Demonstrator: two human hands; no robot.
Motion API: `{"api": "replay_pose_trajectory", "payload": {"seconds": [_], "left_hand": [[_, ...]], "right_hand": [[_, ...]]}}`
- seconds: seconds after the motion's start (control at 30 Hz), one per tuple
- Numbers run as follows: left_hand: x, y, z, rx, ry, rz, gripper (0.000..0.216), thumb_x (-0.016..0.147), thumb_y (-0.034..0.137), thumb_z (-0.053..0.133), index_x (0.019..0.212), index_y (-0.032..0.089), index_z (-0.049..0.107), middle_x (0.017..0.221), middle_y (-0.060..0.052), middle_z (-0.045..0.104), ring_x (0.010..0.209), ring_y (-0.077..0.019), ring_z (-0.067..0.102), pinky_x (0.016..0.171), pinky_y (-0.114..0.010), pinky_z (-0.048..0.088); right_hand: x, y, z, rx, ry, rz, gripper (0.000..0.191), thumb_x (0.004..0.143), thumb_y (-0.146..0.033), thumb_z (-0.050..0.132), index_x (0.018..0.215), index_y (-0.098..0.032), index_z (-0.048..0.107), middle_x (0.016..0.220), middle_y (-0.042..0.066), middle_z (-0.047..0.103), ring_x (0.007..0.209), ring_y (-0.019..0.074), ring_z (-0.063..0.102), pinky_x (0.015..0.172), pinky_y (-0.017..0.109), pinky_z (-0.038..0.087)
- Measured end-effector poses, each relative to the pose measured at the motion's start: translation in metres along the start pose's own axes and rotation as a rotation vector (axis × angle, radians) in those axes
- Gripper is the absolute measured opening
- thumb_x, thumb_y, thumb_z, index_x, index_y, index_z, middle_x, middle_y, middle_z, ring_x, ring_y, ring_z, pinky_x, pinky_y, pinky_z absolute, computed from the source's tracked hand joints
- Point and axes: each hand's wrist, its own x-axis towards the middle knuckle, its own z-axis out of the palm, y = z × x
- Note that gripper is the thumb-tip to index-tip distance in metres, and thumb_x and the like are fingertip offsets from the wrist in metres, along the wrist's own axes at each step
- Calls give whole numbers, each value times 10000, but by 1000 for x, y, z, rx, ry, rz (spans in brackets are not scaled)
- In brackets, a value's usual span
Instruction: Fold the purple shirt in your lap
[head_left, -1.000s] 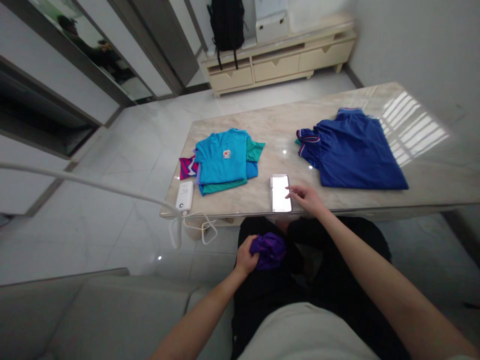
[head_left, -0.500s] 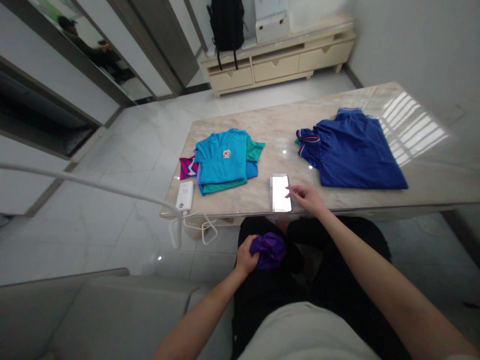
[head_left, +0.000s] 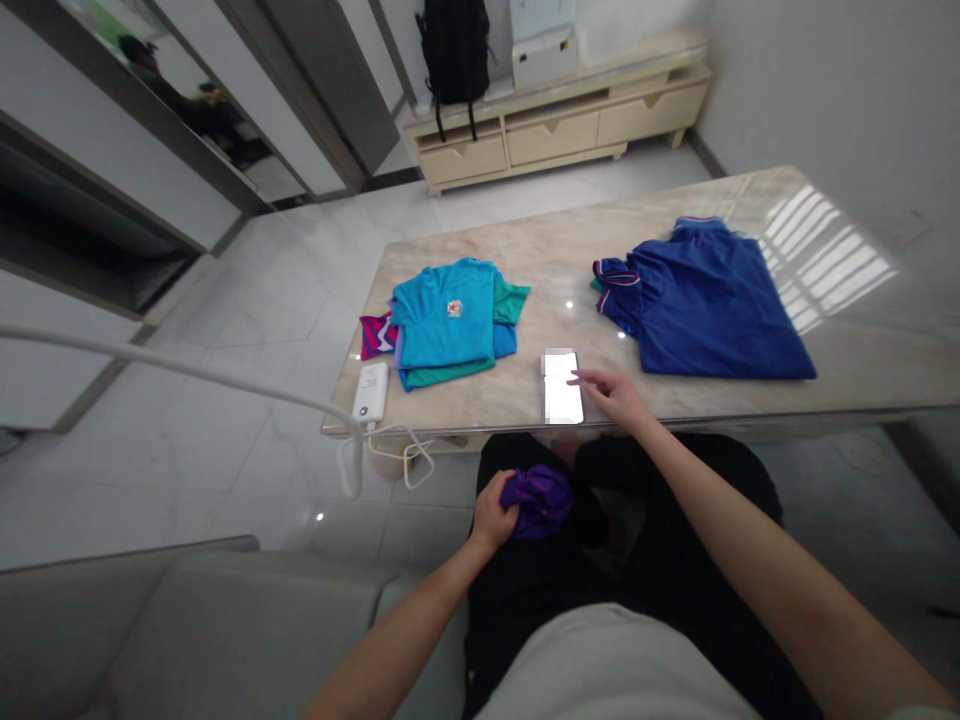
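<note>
My left hand (head_left: 495, 511) is closed around a bunched purple cloth (head_left: 541, 501) resting on my thigh. Over the table's near edge, my right hand (head_left: 613, 396) has its fingers stretched out, the fingertips at the right side of a bright-screened phone (head_left: 562, 388) lying flat. It holds nothing. Left of the phone is a stack of folded shirts, with a light blue shirt (head_left: 446, 325) on top and green, blue and patterned pink cloth showing under it. A folded dark blue shirt (head_left: 716, 310) lies at the right, its collar pointing away from me.
A white power bank (head_left: 370, 392) with a white cable (head_left: 407, 455) sits at the left edge of the marble table (head_left: 555, 250). Behind stand a cream TV cabinet (head_left: 551, 135) and a black backpack (head_left: 454, 50). A grey sofa (head_left: 247, 630) is at lower left; a mirror reflects a person.
My right hand's fingertips have shifted slightly left and up over the phone's screen. The left hand and the purple cloth stay where they were.
</note>
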Motion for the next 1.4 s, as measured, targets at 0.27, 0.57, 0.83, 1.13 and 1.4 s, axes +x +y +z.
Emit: {"api": "replay_pose_trajectory", "payload": {"seconds": [0.27, 0.57, 0.83, 1.13, 1.4], "left_hand": [[0, 1, 0, -15, 8, 31, 380, 846, 300, 570, 1191, 158, 640, 1146, -131, 713, 1103, -282, 685, 1005, -441, 538], [0, -1, 1, -8, 10, 14, 363, 843, 294, 584, 1180, 172, 648, 1134, -118, 716, 1089, -276, 685, 988, -422, 541], [1, 2, 0, -14, 9, 12, 376, 834, 300, 582, 1181, 167, 645, 1129, -120, 720, 1090, -279, 685, 994, -428, 539], [2, 6, -2, -29, 7, 7, 370, 849, 304, 588, 1186, 161, 644, 1136, -130, 717, 1106, -291, 681, 1004, -441, 530], [2, 7, -2, -34, 25, 17, 352, 850, 299, 574, 1165, 161, 646, 1124, -125, 722, 1084, -282, 692, 989, -427, 540]], "right_hand": [[0, -3, 0, 13, -18, 19, 447, 930, -483, 570, 1194, -164, 740, 857, 70, 804, 484, 122, 399, 493, 287, 285], [-1, -6, -2, 44, -16, 16, 499, 944, -538, 546, 1198, -152, 731, 814, 82, 798, 491, 132, 466, 510, 289, 301], [-2, -5, -2, 56, -7, 16, 513, 945, -551, 537, 1187, -142, 730, 790, 71, 790, 546, 144, 552, 540, 270, 354], [1, 4, 0, 36, 56, 18, 430, 931, -494, 562, 1145, -180, 764, 915, 66, 798, 536, 128, 492, 529, 274, 334], [-1, 0, 0, 49, 6, 23, 484, 947, -511, 528, 1180, -146, 746, 775, 50, 768, 517, 117, 488, 526, 262, 335]]}}
